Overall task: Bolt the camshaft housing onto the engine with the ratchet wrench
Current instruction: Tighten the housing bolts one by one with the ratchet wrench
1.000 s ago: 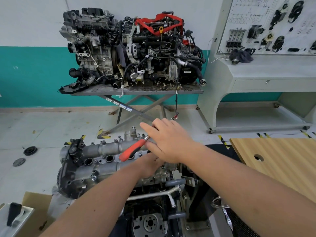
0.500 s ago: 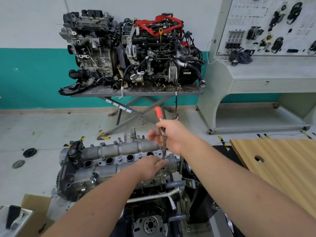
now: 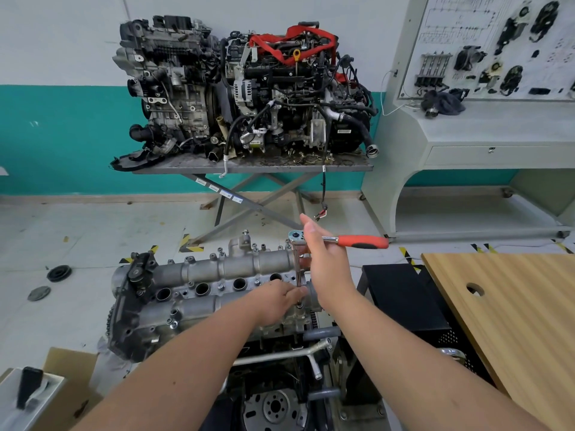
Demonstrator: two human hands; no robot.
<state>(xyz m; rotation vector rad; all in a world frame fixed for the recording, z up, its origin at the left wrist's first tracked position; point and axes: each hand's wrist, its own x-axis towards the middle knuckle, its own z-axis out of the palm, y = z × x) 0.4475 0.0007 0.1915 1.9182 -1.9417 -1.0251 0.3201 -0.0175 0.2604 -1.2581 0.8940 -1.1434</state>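
Engine (image 3: 270,362), on a stand in the foreground, carrying the camshaft housing (image 3: 217,284) on top: grey casting with a row of open round wells, small bolts standing along both edges. Ratchet wrench (image 3: 314,241), upright extension set on a bolt at the housing's right end, red handle pointing right and level. Right hand (image 3: 326,262), fingers straight, pressing against the handle near the head; no curled grip shown. Left hand (image 3: 280,298), fingertips pinching the extension's lower end at the bolt. Advice, as judgement: keep the extension plumb and seated while sweeping the handle in short arcs; tighten evenly across bolts. Containers: cardboard box (image 3: 74,381), lower left, contents not visible; black crate (image 3: 401,300), right of the engine, interior hidden.
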